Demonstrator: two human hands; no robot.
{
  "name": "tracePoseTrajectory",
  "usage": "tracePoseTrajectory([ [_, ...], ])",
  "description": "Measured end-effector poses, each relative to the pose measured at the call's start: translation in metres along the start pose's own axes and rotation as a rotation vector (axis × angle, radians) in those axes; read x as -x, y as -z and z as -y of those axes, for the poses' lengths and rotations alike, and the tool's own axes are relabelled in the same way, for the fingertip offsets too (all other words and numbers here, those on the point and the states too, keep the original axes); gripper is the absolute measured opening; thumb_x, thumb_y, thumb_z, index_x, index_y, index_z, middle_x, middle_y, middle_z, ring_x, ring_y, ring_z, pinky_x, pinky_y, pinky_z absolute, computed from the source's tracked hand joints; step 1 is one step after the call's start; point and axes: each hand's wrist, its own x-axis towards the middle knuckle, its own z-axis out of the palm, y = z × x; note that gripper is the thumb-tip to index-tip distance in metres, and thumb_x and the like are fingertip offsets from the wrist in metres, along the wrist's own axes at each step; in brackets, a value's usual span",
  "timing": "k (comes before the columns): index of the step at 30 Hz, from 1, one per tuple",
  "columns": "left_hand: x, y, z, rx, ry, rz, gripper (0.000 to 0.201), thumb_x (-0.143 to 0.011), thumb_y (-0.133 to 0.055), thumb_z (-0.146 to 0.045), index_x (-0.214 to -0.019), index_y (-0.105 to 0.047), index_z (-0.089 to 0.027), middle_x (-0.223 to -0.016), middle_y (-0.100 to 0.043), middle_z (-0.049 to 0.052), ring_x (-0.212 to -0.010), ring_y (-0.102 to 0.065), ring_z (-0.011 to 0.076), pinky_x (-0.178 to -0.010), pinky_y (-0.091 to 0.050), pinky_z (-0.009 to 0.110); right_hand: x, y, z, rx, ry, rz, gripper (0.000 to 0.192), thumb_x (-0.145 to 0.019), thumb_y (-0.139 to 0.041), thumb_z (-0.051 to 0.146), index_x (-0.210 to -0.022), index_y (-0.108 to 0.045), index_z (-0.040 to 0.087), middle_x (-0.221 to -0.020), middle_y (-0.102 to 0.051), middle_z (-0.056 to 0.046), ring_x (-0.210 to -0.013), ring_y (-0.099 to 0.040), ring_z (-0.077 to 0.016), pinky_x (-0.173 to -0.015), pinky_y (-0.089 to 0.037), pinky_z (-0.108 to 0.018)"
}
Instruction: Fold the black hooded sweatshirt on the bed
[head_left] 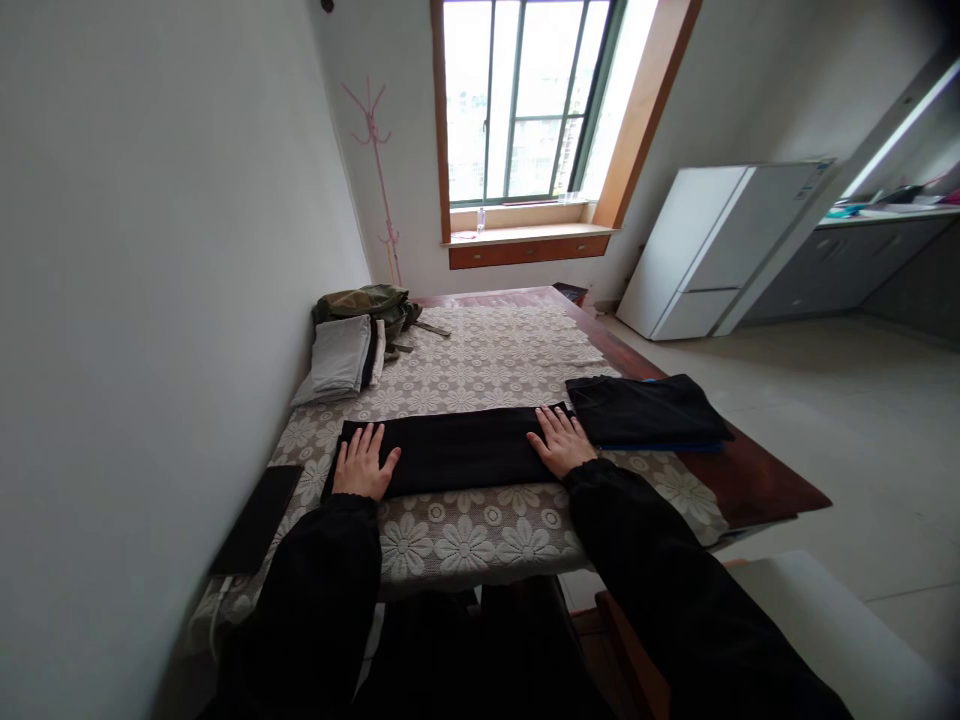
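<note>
A long black folded garment [465,450], its exact kind not clear, lies flat across the near part of the lace tablecloth [465,540]. My left hand [363,462] rests palm down on its left end, fingers spread. On its right end my right hand [560,442] is also laid flat with the fingers apart. Just beyond that hand, a stack of folded dark clothes [649,410] with a blue edge underneath sits at the table's right side. Neither hand grips anything.
Folded grey clothes [339,355] and a camouflage backpack [367,300] lie at the far left by the wall. A black flat device [259,520] with a white cable is at the near left. The table's bare wooden edge [765,475] runs along the right; a white fridge [705,250] stands beyond.
</note>
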Motion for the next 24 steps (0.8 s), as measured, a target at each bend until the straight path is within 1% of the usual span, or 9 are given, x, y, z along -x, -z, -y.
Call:
tracePoseTrajectory([
  [5,0.045,0.004,0.013,0.006,-0.047,-0.055,0.063,-0.105,-0.031,-0.049,-0.157,-0.042,-0.016,-0.164,-0.039,0.010,-0.154,-0.029,0.0329,-0.125,-0.026,0.053,0.014,0.004,-0.011,-0.026,0.122,-0.059,0.061,-0.104,-0.030,0.044,-0.156,-0.044,0.015,-0.163,-0.041,-0.009,-0.152,-0.032,-0.0276,-0.126,-0.016,-0.054],
  [8,0.088,0.008,0.012,0.036,-0.126,-0.084,0.061,-0.104,-0.037,-0.047,-0.158,-0.041,-0.017,-0.163,-0.042,0.009,-0.154,-0.030,0.0329,-0.125,-0.029,0.053,0.044,0.017,-0.013,-0.093,0.202,-0.162,0.054,-0.105,-0.034,0.039,-0.151,-0.050,0.015,-0.157,-0.049,-0.012,-0.149,-0.037,-0.0313,-0.124,-0.016,-0.059],
  [11,0.139,0.010,0.002,0.089,-0.190,-0.187,0.057,-0.102,-0.047,-0.039,-0.157,-0.042,-0.023,-0.158,-0.049,0.008,-0.151,-0.038,0.0303,-0.123,-0.034,0.051,0.103,0.031,-0.005,-0.279,0.371,-0.264,0.043,-0.100,-0.049,0.029,-0.141,-0.060,0.019,-0.142,-0.063,-0.012,-0.138,-0.052,-0.0313,-0.120,-0.031,-0.056],
  [13,0.174,0.006,-0.006,0.164,-0.255,-0.271,0.049,-0.101,-0.050,-0.027,-0.150,-0.050,-0.026,-0.149,-0.059,0.008,-0.144,-0.048,0.0287,-0.122,-0.035,0.051,0.155,0.031,0.006,-0.489,0.455,-0.332,0.039,-0.095,-0.055,0.015,-0.131,-0.065,0.022,-0.119,-0.074,-0.010,-0.114,-0.067,-0.0255,-0.104,-0.049,-0.045],
  [15,0.207,-0.005,-0.006,0.260,-0.312,-0.342,0.044,-0.097,-0.052,-0.015,-0.140,-0.058,-0.027,-0.138,-0.068,0.008,-0.138,-0.055,0.0286,-0.121,-0.036,0.054,0.209,0.015,0.018,-0.684,0.503,-0.283,0.038,-0.091,-0.054,0.010,-0.124,-0.068,0.023,-0.095,-0.075,-0.007,-0.087,-0.071,-0.0221,-0.087,-0.058,-0.040],
  [17,0.236,-0.021,0.002,0.338,-0.341,-0.363,0.042,-0.093,-0.055,-0.008,-0.129,-0.065,-0.028,-0.130,-0.072,0.008,-0.135,-0.058,0.0290,-0.115,-0.046,0.052,0.256,-0.013,0.022,-0.759,0.418,-0.162,0.034,-0.091,-0.053,0.013,-0.116,-0.071,0.025,-0.083,-0.074,-0.005,-0.074,-0.072,-0.0219,-0.079,-0.062,-0.039],
  [20,0.267,-0.051,0.025,0.382,-0.301,-0.291,0.034,-0.092,-0.056,-0.008,-0.112,-0.073,-0.029,-0.115,-0.077,0.006,-0.118,-0.070,0.0269,-0.098,-0.060,0.041,0.302,-0.063,0.011,-0.859,0.018,-0.054,0.028,-0.094,-0.050,0.025,-0.107,-0.073,0.031,-0.090,-0.078,-0.005,-0.081,-0.077,-0.0269,-0.072,-0.067,-0.041],
  [22,0.280,-0.067,0.036,0.400,-0.220,-0.157,0.029,-0.095,-0.051,-0.014,-0.103,-0.074,-0.029,-0.104,-0.079,0.004,-0.101,-0.076,0.0246,-0.087,-0.065,0.035,0.321,-0.083,0.000,-0.931,-0.239,-0.029,0.025,-0.092,-0.049,0.041,-0.095,-0.073,0.035,-0.084,-0.078,-0.002,-0.070,-0.078,-0.0307,-0.058,-0.066,-0.044],
  [24,0.289,-0.070,0.038,0.365,-0.018,0.031,0.039,-0.101,-0.037,-0.018,-0.099,-0.074,-0.030,-0.098,-0.080,0.000,-0.091,-0.078,0.0223,-0.079,-0.066,0.032,0.338,-0.083,-0.004,-0.911,-0.368,0.008,0.034,-0.088,-0.047,0.058,-0.078,-0.070,0.036,-0.069,-0.073,0.000,-0.059,-0.074,-0.0344,-0.049,-0.062,-0.047],
])
